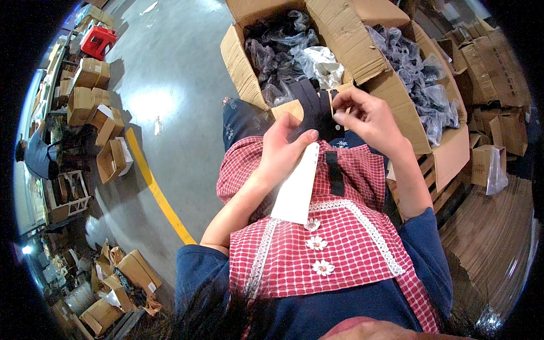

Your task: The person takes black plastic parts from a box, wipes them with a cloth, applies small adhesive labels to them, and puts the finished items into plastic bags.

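Observation:
A black fabric piece with straps [315, 107] is held up over my lap, in front of the open cartons. My left hand [281, 144] grips its near left side, closed with the thumb on top. From under that thumb a long white strip [296, 190] slants down across my red checked apron [249, 170]. My right hand [365, 116] is closed in a pinch at the right edge of the black piece, beside a small white round spot. A separate-looking black strap [335, 174] hangs over the apron; whether it joins the piece is hidden.
Ahead, an open carton [241, 68] holds bagged dark items in clear plastic. Another carton [450, 158] of bagged items stands to the right, near stacked flat cardboard [481, 226]. At left are a yellow floor line [153, 181], small boxes [113, 161] and a red crate [97, 42].

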{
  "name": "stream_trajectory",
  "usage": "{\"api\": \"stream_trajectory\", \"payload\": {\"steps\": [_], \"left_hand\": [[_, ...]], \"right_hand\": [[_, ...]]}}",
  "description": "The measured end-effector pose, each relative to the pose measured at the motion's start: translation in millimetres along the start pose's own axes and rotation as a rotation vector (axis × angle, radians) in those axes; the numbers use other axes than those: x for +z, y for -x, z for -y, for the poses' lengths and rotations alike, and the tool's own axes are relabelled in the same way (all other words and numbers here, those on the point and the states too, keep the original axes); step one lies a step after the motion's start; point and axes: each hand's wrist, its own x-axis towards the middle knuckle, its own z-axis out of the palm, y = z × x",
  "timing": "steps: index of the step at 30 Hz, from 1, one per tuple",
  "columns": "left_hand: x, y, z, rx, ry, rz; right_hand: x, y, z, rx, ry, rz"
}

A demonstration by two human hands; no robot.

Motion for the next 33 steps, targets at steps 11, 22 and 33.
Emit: {"api": "stream_trajectory", "payload": {"steps": [11,22,33], "left_hand": [[0.2,2.9,0.0,-0.02,0.003,0.067],[2.3,4.3,-18.9,0.038,-0.139,0.074],[5.6,7.2,-21.8,0.019,-0.12,0.065]], "right_hand": [[29.2,10.9,-1.0,-0.433,0.447,-0.189],[16.3,-2.9,8.7,-0.191,-0.122,0.034],[39.0,10.4,15.5,-0.335,0.487,-0.035]]}}
